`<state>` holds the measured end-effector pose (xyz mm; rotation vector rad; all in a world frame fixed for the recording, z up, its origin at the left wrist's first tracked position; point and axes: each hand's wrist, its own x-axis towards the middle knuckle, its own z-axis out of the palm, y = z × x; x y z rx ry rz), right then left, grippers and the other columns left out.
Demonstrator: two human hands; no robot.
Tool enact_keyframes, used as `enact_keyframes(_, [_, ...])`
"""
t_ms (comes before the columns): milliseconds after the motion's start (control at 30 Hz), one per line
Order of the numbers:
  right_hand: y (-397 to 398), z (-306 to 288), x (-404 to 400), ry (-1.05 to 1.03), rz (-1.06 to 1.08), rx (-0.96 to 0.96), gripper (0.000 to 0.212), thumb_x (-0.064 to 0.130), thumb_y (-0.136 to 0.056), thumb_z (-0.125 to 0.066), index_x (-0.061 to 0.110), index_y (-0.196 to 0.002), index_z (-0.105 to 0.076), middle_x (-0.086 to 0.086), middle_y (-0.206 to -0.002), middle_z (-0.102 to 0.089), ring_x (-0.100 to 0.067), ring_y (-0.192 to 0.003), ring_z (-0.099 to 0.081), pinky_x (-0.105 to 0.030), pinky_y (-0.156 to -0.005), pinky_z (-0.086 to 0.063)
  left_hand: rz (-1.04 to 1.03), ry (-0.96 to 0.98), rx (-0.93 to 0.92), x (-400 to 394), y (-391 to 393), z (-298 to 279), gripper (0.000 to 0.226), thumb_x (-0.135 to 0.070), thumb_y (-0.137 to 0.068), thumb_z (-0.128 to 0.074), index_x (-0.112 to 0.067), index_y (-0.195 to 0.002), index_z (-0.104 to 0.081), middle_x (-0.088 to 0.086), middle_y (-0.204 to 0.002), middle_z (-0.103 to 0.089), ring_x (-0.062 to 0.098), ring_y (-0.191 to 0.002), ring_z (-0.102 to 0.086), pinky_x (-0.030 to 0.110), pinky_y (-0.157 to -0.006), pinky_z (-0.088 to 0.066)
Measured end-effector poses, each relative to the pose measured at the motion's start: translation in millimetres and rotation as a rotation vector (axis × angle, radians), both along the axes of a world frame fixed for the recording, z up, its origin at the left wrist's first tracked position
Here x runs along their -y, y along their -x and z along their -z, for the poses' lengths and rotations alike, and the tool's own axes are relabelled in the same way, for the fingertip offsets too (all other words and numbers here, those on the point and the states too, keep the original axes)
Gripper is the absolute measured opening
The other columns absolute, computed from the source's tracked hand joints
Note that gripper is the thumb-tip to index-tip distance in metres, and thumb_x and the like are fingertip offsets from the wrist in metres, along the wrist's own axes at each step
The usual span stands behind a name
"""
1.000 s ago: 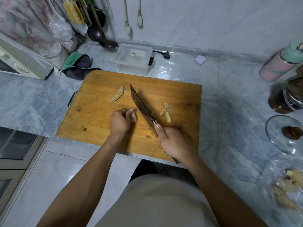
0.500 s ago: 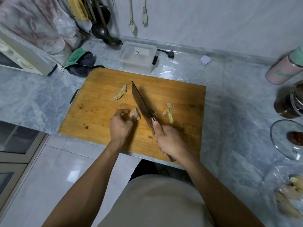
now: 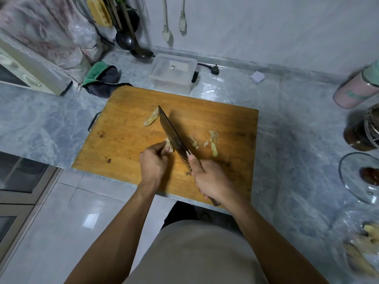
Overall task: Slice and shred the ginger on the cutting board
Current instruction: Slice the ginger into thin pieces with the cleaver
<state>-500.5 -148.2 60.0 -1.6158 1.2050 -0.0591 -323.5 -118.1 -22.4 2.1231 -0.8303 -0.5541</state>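
A wooden cutting board lies on the marble counter. My left hand pinches a small ginger piece against the board, most of it hidden by my fingers. My right hand grips the handle of a ribbed cleaver, forefinger along the blade's spine. The blade stands right beside the held ginger on its right. A second ginger chunk lies farther back, left of the blade tip. Thin ginger slices lie to the right of the blade.
A clear lidded plastic box stands behind the board, a green and dark cloth at its back left. On the right are a pink flask, a dark jar, a glass lid and a bag of ginger.
The cleaver keeps working next to the ginger held under my left hand, and both hands stay in much the same place on the board. The camera view has shifted slightly.
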Motion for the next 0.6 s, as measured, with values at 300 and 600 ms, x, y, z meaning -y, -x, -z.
enact_keyframes(300, [-3,-5,-3,-0.008,-0.013,-0.008,0.059,0.056,-0.106,-0.026,0.013,-0.078,-0.055,-0.003,-0.062,-0.055,-0.003,-0.037,-0.049,-0.018,-0.038,-0.039,0.208,-0.089,0.208,-9,-5,1,0.033,-0.007,-0.092,-0.060,-0.004,-0.124,-0.067,0.012,-0.134,-0.061,0.026,-0.115,-0.062,0.012,-0.098,-0.035])
enact_keyframes(600, [-5,-13,-3,0.035,-0.078,-0.047,0.063,0.051,-0.108,-0.022,0.011,-0.070,-0.051,-0.002,-0.054,-0.051,-0.001,-0.030,-0.046,-0.018,-0.037,-0.039,0.278,-0.144,0.264,-9,2,0,0.035,-0.017,-0.098,-0.055,-0.009,-0.132,-0.062,0.012,-0.147,-0.050,0.034,-0.118,-0.061,0.035,-0.098,-0.050])
